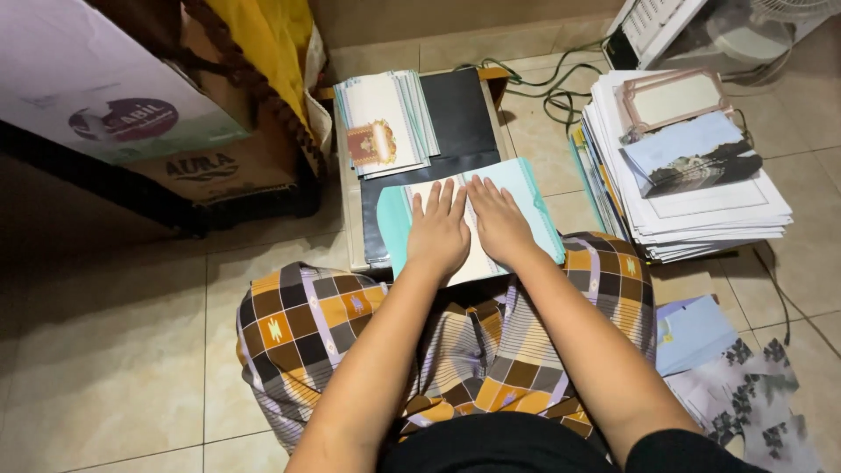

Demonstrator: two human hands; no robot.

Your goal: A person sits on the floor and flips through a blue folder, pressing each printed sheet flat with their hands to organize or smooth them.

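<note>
Left to right: a white carton (105,83) with a round purple label, above a brown box (219,166); a stack of white cards (385,123) with a gold-and-red emblem; the left hand (438,232) and right hand (501,223), fingers extended and flat (grasping nothing), pressing a teal-edged folder (534,197) on a low board above the lap, long axis tilted up-right; a tall paper pile (701,201).

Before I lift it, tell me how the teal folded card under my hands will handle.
The teal folded card looks thin, so it would probably flex if lifted by one edge. Both the left hand and right hand press it flat, hinting its flaps may spring open. It is likely light, and may slide on the smooth black board.
</note>
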